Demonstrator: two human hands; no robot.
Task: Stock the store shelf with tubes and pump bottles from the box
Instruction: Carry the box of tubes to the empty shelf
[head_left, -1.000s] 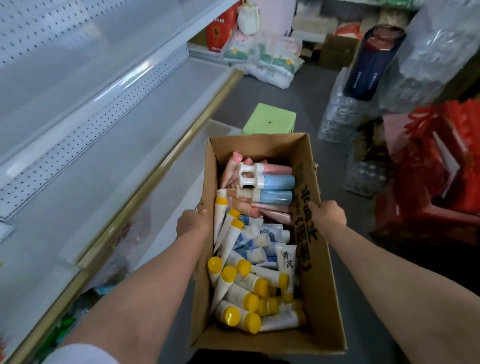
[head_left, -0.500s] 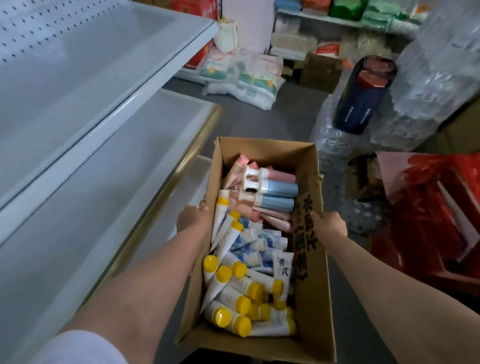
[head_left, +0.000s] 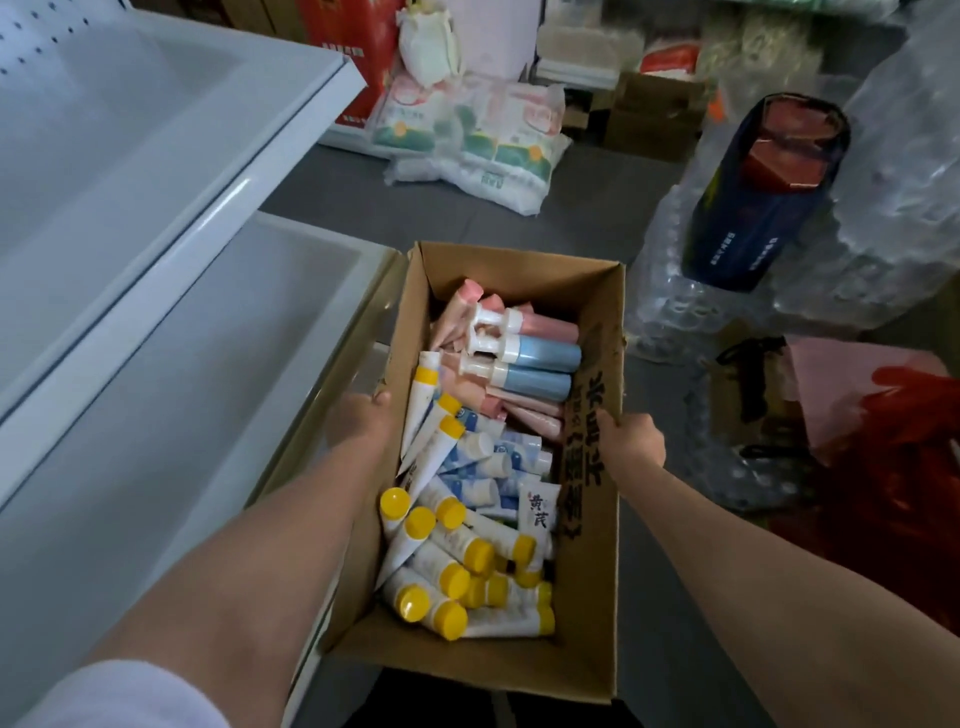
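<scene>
Left of the left hand's fingers, the white store shelf (head_left: 171, 332) shows two bare tiers; no stock is on the visible parts.

The left hand (head_left: 358, 423) grips the left wall of the cardboard box (head_left: 597, 613), thumb hooked over the rim, the other fingers hidden outside the wall. Between the two hands lies the stock. Nearer the person than the fingers lie the yellow-capped tubes (head_left: 441, 577), about eleven caps countable, some overlapping. Level with the fingers lie the blue-and-white tubes (head_left: 483, 462), roughly six, partly buried. Beyond the fingers lie the pump bottles (head_left: 524, 358), three visible: one pink, two blue. Around and beneath them lie pink tubes (head_left: 524, 410), about six, count uncertain.

The right hand (head_left: 631, 441) holds the right wall, fingers curled over its rim.

Right of that hand, wrapped packs of water bottles (head_left: 691, 312) and a dark blue bag (head_left: 758, 197) stand on the floor.

Judgement: the step in hand is carrying the box to the shelf. It should be kept level, since the contents lie loose, and set down close beside the lower tier before either grip is released. Nothing has been shelved yet.
</scene>
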